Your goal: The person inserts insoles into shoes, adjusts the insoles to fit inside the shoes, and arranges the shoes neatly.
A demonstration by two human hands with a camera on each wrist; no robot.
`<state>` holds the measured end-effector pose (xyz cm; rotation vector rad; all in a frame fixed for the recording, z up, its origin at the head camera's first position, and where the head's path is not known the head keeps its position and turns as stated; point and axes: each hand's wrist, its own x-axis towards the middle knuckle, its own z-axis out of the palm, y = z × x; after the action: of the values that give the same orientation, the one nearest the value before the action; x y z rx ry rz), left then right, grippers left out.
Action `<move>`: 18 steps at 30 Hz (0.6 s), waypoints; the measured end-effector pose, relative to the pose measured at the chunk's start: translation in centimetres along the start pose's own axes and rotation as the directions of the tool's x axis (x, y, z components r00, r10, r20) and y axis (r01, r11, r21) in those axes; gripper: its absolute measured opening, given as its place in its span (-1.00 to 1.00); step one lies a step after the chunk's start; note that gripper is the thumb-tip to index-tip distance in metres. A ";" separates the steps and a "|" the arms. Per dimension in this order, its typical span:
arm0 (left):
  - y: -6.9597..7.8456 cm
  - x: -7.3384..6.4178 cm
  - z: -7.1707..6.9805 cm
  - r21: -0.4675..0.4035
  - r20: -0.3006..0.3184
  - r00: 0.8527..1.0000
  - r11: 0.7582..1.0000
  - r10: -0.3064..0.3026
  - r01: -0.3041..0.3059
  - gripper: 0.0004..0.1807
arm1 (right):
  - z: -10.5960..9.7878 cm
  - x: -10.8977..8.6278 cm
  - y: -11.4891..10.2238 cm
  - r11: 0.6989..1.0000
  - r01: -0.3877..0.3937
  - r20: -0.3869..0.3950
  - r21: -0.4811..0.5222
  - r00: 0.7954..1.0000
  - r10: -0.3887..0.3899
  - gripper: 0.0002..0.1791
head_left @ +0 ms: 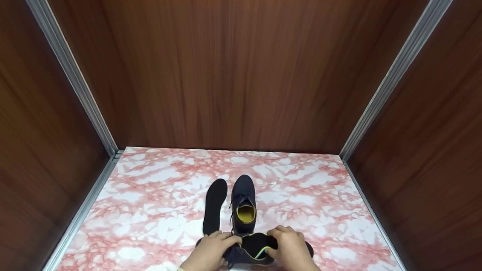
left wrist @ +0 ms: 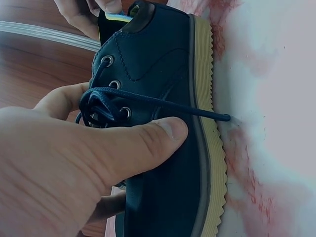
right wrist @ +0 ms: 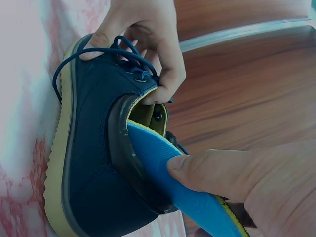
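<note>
My left hand [head_left: 212, 251] grips a navy lace-up shoe [left wrist: 158, 59] across its laced front, with the thumb on the side and the other fingers over the laces. The shoe stands on its pale ridged sole, toe to the left in the head view. My right hand [head_left: 292, 248] pinches an insole [right wrist: 153, 153], blue beneath and black on top with a yellow edge. One end of that insole is inside the shoe opening; the rest sticks out past the heel.
Just beyond, a matching navy shoe [head_left: 243, 186] with yellow lining points away from me. Left of it a second black insole [head_left: 215, 205] lies flat. Everything sits on a red-and-white marbled surface [head_left: 150, 210], bounded by brown wood-grain panels [head_left: 233, 75] with metal strips at the corners.
</note>
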<state>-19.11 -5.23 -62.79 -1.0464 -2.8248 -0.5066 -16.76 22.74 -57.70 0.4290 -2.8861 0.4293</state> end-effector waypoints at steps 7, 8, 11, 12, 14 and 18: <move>-0.1 0.1 0.1 -0.017 0.013 1.000 1.000 -0.003 0.003 -0.19 | 0.2 -0.4 0.3 0.999 -0.044 0.079 0.004 0.996 0.044 -0.29; -0.1 0.1 0.2 -0.015 0.010 1.000 1.000 -0.001 0.002 -0.20 | 0.2 -0.4 0.4 0.999 -0.039 0.086 0.008 0.996 0.038 -0.24; -0.1 0.1 0.3 -0.009 0.000 1.000 1.000 0.001 -0.001 -0.22 | 0.1 -0.6 0.8 1.000 -0.019 0.122 0.022 0.992 0.016 -0.13; -0.1 0.0 0.3 -0.011 0.000 1.000 1.000 -0.001 0.001 -0.24 | 0.1 -0.6 1.0 1.000 -0.012 0.135 0.026 0.991 0.008 -0.11; -0.1 0.1 0.2 -0.020 0.011 1.000 1.000 -0.008 0.008 -0.24 | -0.1 -0.5 1.1 0.999 -0.008 0.162 0.031 0.987 0.003 -0.09; -0.1 0.2 0.1 -0.046 0.046 0.999 0.999 -0.024 0.026 -0.24 | -0.4 -0.3 1.0 1.000 0.016 0.137 0.016 0.990 -0.018 -0.20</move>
<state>-19.33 -5.16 -62.88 -1.0449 -2.8820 -0.5606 -16.72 23.88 -57.71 0.5045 -3.0111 0.4344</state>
